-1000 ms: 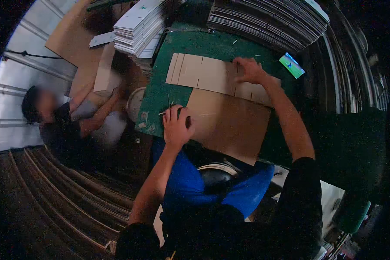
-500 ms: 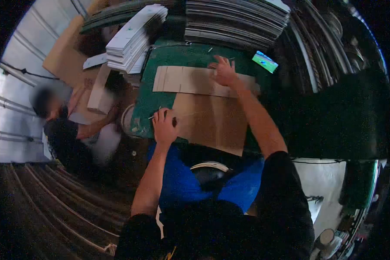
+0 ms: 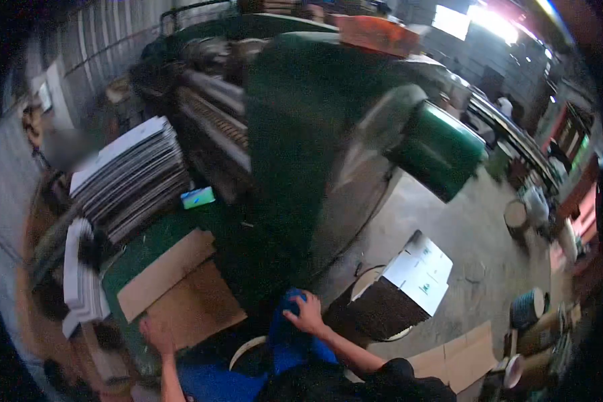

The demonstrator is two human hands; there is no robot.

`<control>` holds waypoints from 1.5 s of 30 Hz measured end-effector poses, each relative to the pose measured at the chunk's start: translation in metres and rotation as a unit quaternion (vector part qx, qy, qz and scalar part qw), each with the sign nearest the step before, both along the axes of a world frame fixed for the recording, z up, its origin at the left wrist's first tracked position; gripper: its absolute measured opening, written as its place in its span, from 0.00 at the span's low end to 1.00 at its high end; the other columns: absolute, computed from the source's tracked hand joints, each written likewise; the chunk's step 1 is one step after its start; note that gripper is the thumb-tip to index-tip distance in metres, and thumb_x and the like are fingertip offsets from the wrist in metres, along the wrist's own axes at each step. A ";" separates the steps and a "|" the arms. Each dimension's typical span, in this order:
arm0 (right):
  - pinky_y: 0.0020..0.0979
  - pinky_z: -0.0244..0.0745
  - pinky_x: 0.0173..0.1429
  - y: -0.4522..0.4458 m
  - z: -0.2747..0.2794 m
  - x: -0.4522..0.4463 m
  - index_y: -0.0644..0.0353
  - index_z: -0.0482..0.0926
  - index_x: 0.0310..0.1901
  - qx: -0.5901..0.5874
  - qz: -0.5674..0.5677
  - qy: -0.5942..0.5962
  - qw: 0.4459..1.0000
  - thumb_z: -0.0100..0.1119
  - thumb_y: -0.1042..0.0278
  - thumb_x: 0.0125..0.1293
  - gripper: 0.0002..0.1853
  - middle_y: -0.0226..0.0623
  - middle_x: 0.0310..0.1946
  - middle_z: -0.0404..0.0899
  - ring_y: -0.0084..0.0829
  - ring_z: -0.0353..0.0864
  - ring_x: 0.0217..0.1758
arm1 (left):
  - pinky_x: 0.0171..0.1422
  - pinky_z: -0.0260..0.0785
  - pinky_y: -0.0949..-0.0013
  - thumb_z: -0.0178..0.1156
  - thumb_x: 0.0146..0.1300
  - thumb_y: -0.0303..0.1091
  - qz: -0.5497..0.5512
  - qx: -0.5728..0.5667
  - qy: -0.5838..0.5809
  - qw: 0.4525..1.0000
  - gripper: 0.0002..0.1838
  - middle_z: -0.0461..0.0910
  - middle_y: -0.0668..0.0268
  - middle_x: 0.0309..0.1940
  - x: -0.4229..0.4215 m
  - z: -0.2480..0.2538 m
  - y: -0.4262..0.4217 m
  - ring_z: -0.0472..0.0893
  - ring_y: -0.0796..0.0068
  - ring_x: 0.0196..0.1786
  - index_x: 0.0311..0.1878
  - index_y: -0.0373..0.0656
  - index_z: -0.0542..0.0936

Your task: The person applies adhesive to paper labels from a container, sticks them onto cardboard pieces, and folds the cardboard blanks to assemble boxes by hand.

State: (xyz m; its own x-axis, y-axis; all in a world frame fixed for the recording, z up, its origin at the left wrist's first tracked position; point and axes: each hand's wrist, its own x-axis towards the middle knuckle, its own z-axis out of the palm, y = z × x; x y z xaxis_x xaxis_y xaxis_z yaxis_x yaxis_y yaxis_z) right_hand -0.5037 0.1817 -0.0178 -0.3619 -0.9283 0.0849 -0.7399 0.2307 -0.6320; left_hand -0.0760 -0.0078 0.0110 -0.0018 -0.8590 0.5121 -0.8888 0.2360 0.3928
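My left hand (image 3: 157, 337) rests at the near left edge of a brown cardboard sheet (image 3: 197, 305), slightly smeared, its thumb apart from the fingers. A narrower cardboard piece (image 3: 167, 273) with cut slots lies across the sheet's far edge, on the green tabletop (image 3: 130, 268). Over my blue-clothed knee (image 3: 291, 305) sits my right hand (image 3: 306, 313), fingers apart and curved over the cloth, with nothing visible in it. To its right is a stack of white printed cardboard sheets (image 3: 422, 275).
A phone with a lit screen (image 3: 197, 197) lies near a tall pile of flat sheets (image 3: 134, 177). White folded boxes (image 3: 84, 275) stand at the left. Dark green machinery (image 3: 295, 134) rises ahead. Flattened cardboard (image 3: 455, 355) lies on the floor at right.
My view has swung to the right, bringing the floor and the printed stack into sight. My right hand has left the slotted cardboard for my knee. The left hand stays by the sheet.
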 end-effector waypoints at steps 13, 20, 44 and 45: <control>0.62 0.59 0.69 0.018 -0.041 0.006 0.44 0.75 0.61 0.091 -0.002 0.019 0.996 0.62 0.48 0.61 0.26 0.55 0.69 0.60 0.61 0.58 0.71 | 0.46 0.73 0.65 0.64 0.61 0.34 -0.631 -0.340 0.009 0.697 0.11 0.80 0.54 0.41 -0.530 0.591 -0.013 0.81 0.64 0.40 0.44 0.39 0.83; 0.62 0.60 0.69 0.020 -0.040 0.000 0.43 0.74 0.61 0.078 0.004 -0.009 0.997 0.61 0.46 0.61 0.27 0.54 0.69 0.61 0.61 0.58 0.72 | 0.53 0.73 0.48 0.56 0.67 0.44 -0.503 -0.261 -0.176 0.805 0.16 0.84 0.49 0.41 -0.623 0.622 -0.033 0.83 0.49 0.49 0.44 0.40 0.83; 0.64 0.61 0.68 0.021 -0.040 -0.004 0.41 0.74 0.62 0.093 0.016 -0.027 0.995 0.61 0.44 0.62 0.27 0.56 0.70 0.59 0.64 0.57 0.71 | 0.45 0.78 0.63 0.63 0.68 0.44 -0.532 -0.302 -0.050 0.789 0.16 0.85 0.57 0.34 -0.608 0.659 -0.126 0.85 0.65 0.38 0.42 0.37 0.82; 0.64 0.61 0.68 0.020 -0.041 -0.004 0.41 0.74 0.62 0.092 0.015 -0.027 0.995 0.61 0.44 0.62 0.27 0.56 0.70 0.59 0.64 0.57 0.71 | 0.43 0.76 0.60 0.65 0.64 0.43 -0.526 -0.290 -0.027 0.799 0.16 0.85 0.56 0.34 -0.601 0.660 -0.115 0.85 0.64 0.37 0.41 0.36 0.83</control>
